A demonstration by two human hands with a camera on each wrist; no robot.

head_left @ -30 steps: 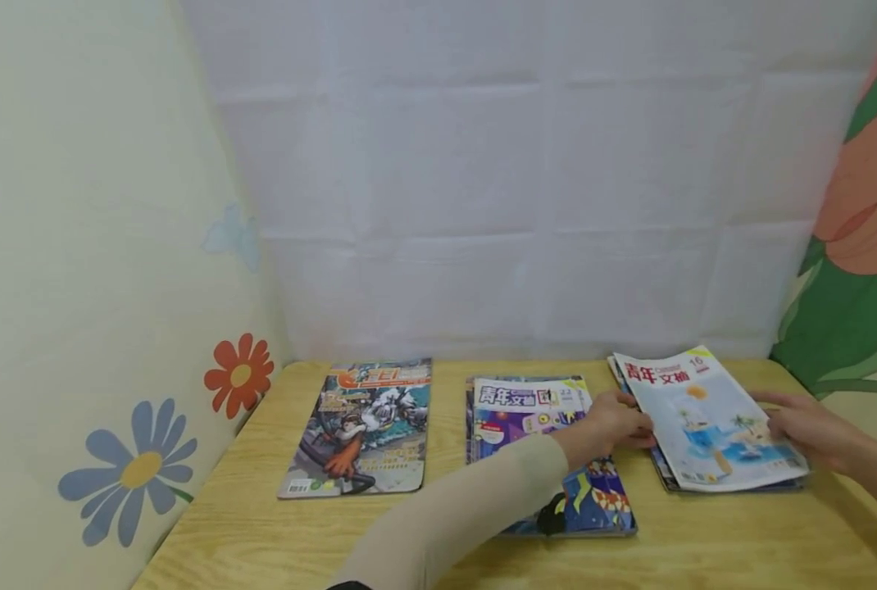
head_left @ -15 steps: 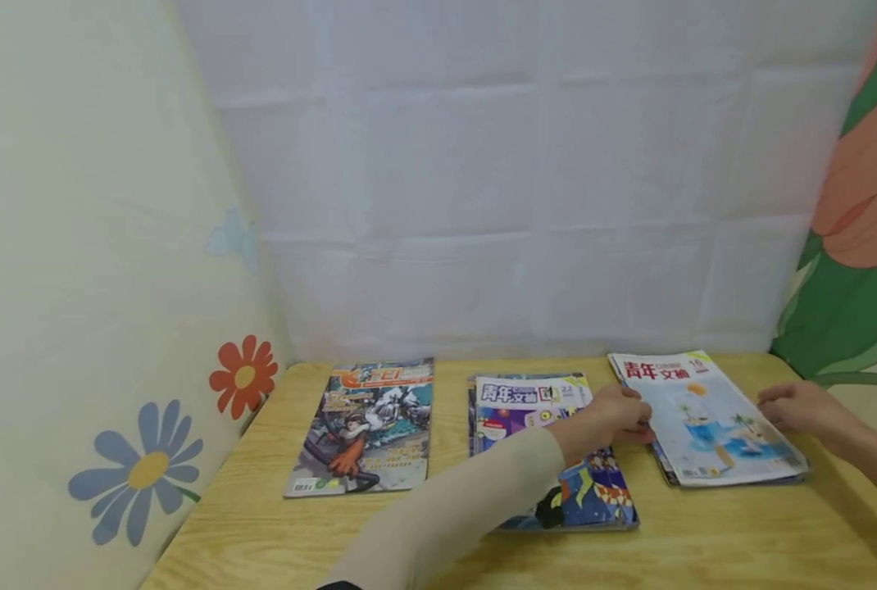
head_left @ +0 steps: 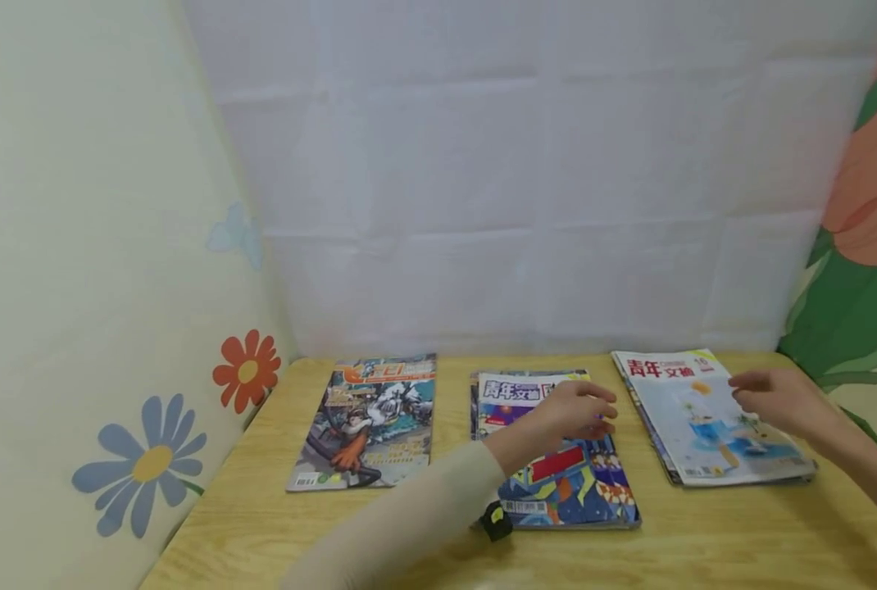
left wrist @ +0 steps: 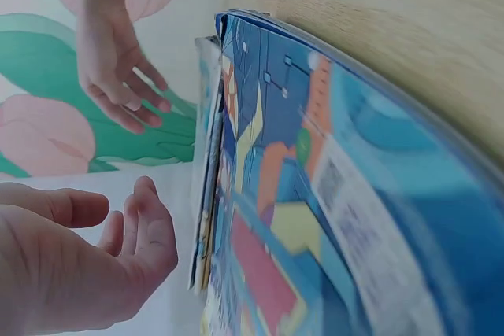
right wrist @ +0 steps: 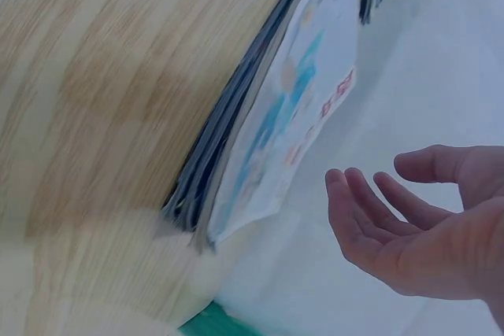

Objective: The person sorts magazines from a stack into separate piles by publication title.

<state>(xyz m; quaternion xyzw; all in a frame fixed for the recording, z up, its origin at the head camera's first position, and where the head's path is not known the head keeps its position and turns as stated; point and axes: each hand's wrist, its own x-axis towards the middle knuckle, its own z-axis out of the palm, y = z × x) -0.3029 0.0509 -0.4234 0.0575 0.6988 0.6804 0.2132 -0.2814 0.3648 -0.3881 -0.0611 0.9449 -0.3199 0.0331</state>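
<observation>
On the wooden table (head_left: 704, 541), the right-hand magazine stack (head_left: 719, 426) looks likeliest to slide askew, and the middle stack (head_left: 556, 483) next, since the right hand (head_left: 774, 399) and left hand (head_left: 574, 410) hover above them with relaxed fingers gripping nothing.

Comic magazine (head_left: 368, 424): flat at the left of the wooden table (head_left: 261, 524), well apart from the other stacks. White cloth backdrop (head_left: 512, 180) behind. Flower-print panel (head_left: 114, 328) at left; green and orange floral panel (head_left: 862, 246) at right.
</observation>
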